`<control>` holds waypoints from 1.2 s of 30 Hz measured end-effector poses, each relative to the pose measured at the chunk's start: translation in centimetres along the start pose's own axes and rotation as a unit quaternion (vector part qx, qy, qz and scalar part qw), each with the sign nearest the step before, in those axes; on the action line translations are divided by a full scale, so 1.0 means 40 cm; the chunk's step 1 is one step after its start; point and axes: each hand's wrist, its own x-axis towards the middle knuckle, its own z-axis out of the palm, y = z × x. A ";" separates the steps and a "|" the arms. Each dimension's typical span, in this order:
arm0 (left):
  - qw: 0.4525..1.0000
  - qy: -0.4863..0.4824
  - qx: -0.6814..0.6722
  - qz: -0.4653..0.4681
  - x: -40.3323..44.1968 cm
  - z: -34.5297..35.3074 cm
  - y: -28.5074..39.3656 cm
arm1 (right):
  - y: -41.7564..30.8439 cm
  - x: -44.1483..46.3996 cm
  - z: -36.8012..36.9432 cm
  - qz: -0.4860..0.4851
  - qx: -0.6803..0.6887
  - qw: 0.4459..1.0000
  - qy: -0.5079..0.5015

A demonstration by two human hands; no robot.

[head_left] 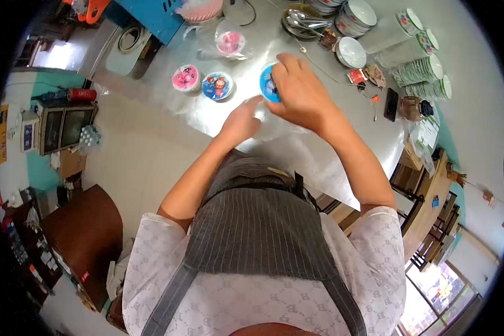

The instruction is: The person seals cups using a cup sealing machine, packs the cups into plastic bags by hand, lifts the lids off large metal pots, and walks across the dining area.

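A round tub with a blue printed lid [267, 83] stands on the metal table, partly covered by my right hand [298, 89], whose fingers wrap over its right side. My left hand [241, 124] is just below and left of that tub, blurred, with its index finger pointing toward the lid; whether it holds anything is unclear. Left of the hands sit another blue-lidded tub [217, 85] and a pink-lidded tub [186, 78]. Above them a second pink-lidded tub [231, 42] lies in a clear plastic bag.
The metal table [341, 162] holds stacked cups [423, 70], bowls [351, 52], a metal pan with utensils [305, 23], a black phone [391, 105] and a jar [414, 108]. A pink basket [201, 10] stands near a blue box [154, 17].
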 end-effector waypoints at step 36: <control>0.993 0.050 -0.102 -0.016 0.098 0.016 -0.119 | 0.411 0.959 0.463 0.247 0.153 0.956 0.044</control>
